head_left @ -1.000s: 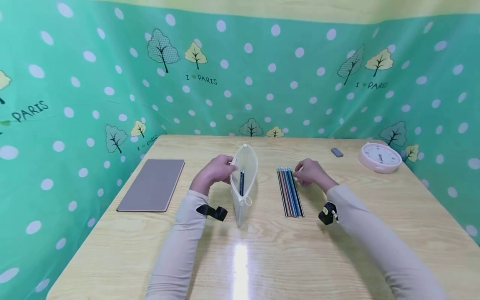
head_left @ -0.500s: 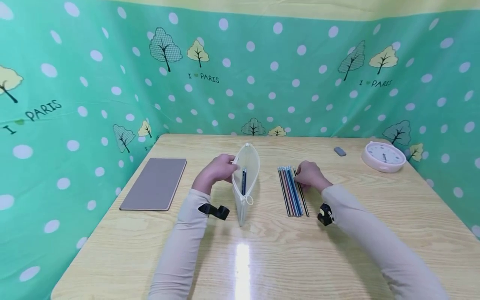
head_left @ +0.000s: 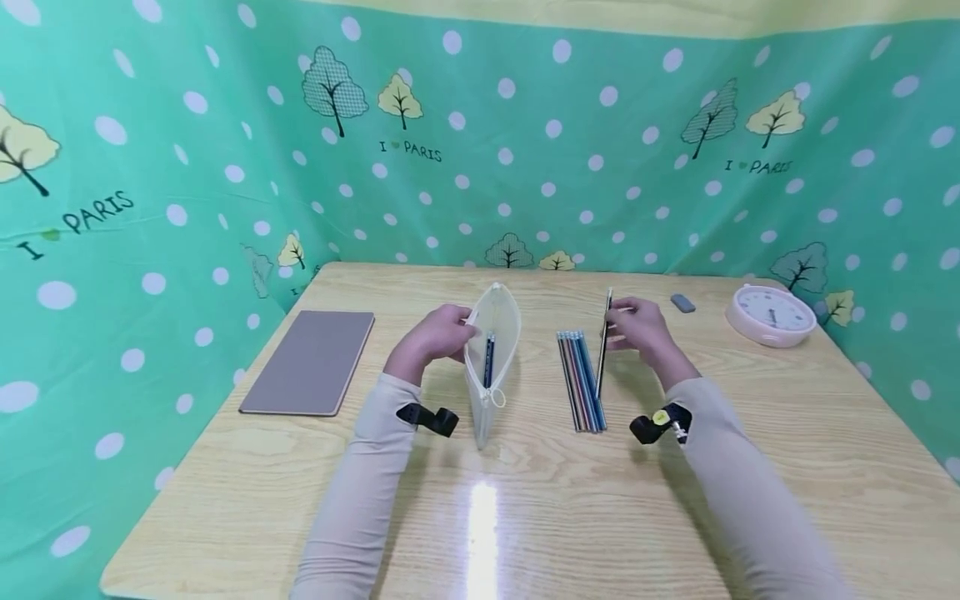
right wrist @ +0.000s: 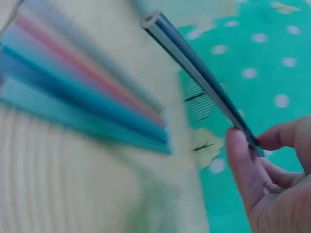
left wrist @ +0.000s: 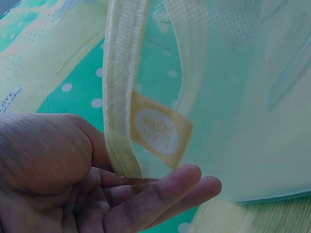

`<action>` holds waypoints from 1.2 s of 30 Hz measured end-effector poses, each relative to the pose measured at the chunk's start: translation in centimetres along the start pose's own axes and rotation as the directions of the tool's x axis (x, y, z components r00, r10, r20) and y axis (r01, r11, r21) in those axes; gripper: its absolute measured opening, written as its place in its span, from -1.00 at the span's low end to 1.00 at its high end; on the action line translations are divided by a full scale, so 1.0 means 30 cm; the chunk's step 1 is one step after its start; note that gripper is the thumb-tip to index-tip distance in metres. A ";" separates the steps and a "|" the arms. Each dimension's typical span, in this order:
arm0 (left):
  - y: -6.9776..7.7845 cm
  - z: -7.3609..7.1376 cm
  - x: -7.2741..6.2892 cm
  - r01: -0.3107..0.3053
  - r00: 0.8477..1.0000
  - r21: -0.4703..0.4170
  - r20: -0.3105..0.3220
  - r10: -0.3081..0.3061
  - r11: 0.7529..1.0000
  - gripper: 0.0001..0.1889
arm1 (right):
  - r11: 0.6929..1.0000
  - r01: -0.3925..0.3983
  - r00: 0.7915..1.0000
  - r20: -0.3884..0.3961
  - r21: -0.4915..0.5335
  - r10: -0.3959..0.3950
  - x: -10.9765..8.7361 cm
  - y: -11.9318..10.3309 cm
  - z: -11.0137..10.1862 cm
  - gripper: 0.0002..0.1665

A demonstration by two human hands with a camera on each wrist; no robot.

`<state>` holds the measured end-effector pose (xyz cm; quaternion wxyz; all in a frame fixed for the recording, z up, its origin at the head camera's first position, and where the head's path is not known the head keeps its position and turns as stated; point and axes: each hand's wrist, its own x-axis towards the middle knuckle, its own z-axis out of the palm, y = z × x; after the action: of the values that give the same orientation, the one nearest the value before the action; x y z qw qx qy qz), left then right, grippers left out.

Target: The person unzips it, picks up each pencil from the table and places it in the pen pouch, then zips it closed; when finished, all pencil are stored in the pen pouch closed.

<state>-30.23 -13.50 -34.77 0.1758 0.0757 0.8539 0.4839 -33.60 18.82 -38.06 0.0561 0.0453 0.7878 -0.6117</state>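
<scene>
My left hand [head_left: 437,335] pinches the edge of a pale mesh zip pouch [head_left: 510,329], which stands upright with its mouth spread wide. Dark pencils [head_left: 489,362] stand inside it. A yellow tag [left wrist: 160,135] hangs from the pouch close to my left fingertips [left wrist: 187,177]. With thumb and fingers my right hand [head_left: 643,327] holds a dark pencil [head_left: 603,350] near its upper end, tilted up beside the row. That row of coloured pencils [head_left: 579,379] lies side by side on the table, between the pouch and my right hand; the right wrist view shows it blurred.
A grey notebook [head_left: 311,362] lies on the wooden table [head_left: 592,517] at the left. Toward the back right are a small grey eraser [head_left: 682,302] and a round pink clock [head_left: 771,315]. A green dotted curtain [head_left: 555,183] closes off the back and sides.
My right hand has separated a dark pencil from the right side of the row and raised it to a steep tilt. The left hand and the pouch have stayed in place.
</scene>
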 end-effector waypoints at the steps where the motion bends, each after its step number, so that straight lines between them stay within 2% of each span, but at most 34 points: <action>1: -0.001 0.002 0.003 0.001 1.000 -0.003 0.003 -0.001 1.000 -0.52 | 0.995 0.010 1.000 -0.016 0.102 -0.009 -0.009 -0.012 -0.003 -0.54; 3: -0.001 0.003 0.008 0.001 1.000 -0.003 0.006 -0.001 1.000 -0.52 | 0.951 0.045 0.998 -0.044 0.305 -0.033 -0.029 -0.036 -0.005 -0.67; 6: -0.001 0.005 0.012 -0.002 1.000 -0.002 0.003 0.002 1.000 -0.53 | 0.833 0.096 0.995 -0.073 0.545 -0.066 -0.064 -0.074 0.005 -0.85; 7: -0.001 0.005 0.013 -0.002 1.000 -0.002 0.003 0.002 1.000 -0.53 | 0.793 0.109 0.994 -0.082 0.599 -0.075 -0.075 -0.086 0.012 -0.87; 9: -0.001 0.006 0.016 -0.001 1.000 -0.001 0.004 0.001 1.000 -0.53 | 0.737 0.135 0.991 -0.104 0.662 -0.087 -0.095 -0.106 0.032 -0.87; 12: 0.000 0.007 0.017 -0.001 1.000 -0.006 0.011 0.001 1.000 -0.53 | 0.687 0.184 0.983 -0.146 0.703 -0.114 -0.116 -0.131 0.070 -0.84; 16: -0.002 0.006 0.017 0.006 1.000 -0.006 0.014 -0.006 1.000 -0.52 | 0.669 0.263 0.965 -0.204 0.695 -0.167 -0.137 -0.150 0.123 -0.80; 22: -0.006 -0.004 0.014 0.012 1.000 0.014 -0.002 -0.012 1.000 -0.54 | 0.684 0.357 0.934 -0.250 0.636 -0.256 -0.163 -0.166 0.189 -0.81; 29: -0.008 -0.012 0.014 0.012 1.000 0.020 0.002 -0.012 1.000 -0.53 | 0.688 0.410 0.911 -0.235 0.599 -0.338 -0.184 -0.178 0.253 -0.69; 33: -0.006 -0.011 0.015 0.011 1.000 0.015 0.005 -0.011 1.000 -0.54 | 0.706 0.424 0.903 -0.210 0.567 -0.374 -0.194 -0.173 0.283 -0.61; 36: -0.006 -0.012 0.015 0.011 1.000 0.013 0.003 -0.011 1.000 -0.54 | 0.724 0.417 0.904 -0.170 0.550 -0.391 -0.204 -0.173 0.304 -0.58</action>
<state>-30.77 -13.74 -34.86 0.1792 0.0729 0.8571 0.4775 -27.97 8.69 -34.45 -0.1112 -0.0996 0.5582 -0.8162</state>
